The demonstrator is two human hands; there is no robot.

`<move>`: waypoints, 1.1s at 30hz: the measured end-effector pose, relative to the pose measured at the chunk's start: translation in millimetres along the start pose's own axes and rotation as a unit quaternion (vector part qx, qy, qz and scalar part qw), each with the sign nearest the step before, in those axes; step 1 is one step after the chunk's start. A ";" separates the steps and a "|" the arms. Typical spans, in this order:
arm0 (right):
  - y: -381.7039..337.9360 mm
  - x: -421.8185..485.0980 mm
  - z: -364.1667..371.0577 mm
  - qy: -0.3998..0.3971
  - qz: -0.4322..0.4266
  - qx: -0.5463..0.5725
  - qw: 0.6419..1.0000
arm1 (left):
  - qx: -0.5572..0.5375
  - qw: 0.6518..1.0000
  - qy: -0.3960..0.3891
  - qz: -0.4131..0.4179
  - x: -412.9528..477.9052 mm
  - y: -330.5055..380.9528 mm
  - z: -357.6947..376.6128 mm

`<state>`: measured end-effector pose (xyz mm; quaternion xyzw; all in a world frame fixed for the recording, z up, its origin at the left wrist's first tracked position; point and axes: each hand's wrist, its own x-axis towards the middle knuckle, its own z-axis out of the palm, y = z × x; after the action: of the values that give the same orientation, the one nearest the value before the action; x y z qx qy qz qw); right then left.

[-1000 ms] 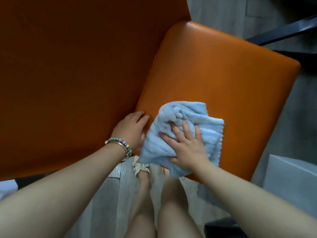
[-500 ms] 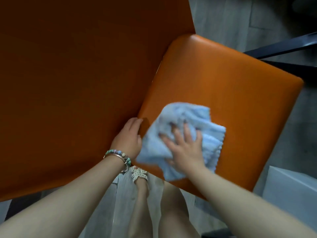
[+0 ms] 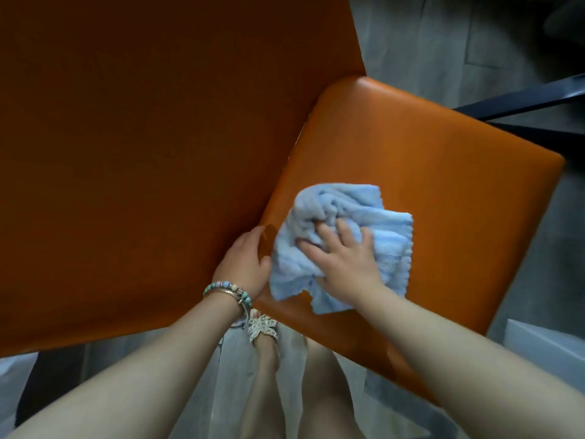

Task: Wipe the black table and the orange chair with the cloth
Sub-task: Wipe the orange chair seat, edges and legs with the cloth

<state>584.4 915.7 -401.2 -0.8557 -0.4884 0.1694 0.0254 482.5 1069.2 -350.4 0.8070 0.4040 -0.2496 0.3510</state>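
**A:** Head camera, then. Where does the wiping stand?

**B:** On the orange chair [image 3: 443, 160]. The cloth [image 3: 380, 236] lies bunched on the near-left part of the seat, under the right hand [image 3: 345, 258]. Its fingers are spread and pressed into the folds.

**A:** And the left hand [image 3: 243, 264]?

**B:** It is just beside the cloth, fingers curled on the seat's edge by the backrest [image 3: 158, 153]. I'd judge it is steadying the chair.

**A:** How much is done?

**B:** Hard to say, since no wiped trail shows. I reckon the far and right parts of the seat are left, perhaps the backrest too.

**A:** The black table?

**B:** Not clearly in view. A dark bar [image 3: 522, 99] shows at upper right, but I cannot tell if it is the table's.
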 end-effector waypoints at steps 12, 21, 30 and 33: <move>0.8 156.4 -61.3 -0.075 0.180 -0.001 0.981 | -0.202 0.973 0.086 -0.067 -9.2 -12.4 5.2; -84.1 36.9 -23.6 -0.127 -0.066 -0.052 0.988 | -0.346 0.914 0.183 -0.109 -56.6 -19.0 17.4; -83.2 -15.1 -9.5 -0.153 -0.057 -0.024 0.986 | -0.206 0.967 0.127 -0.083 -87.1 -41.3 37.7; -83.6 -23.7 -9.7 -0.152 -0.084 -0.042 0.984 | -0.163 0.979 0.085 -0.093 -95.3 -54.9 45.2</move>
<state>507.2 940.5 -368.3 -0.7763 -0.5633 0.2738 -0.0713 379.4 1012.5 -333.4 0.7159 0.5411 -0.1430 0.4174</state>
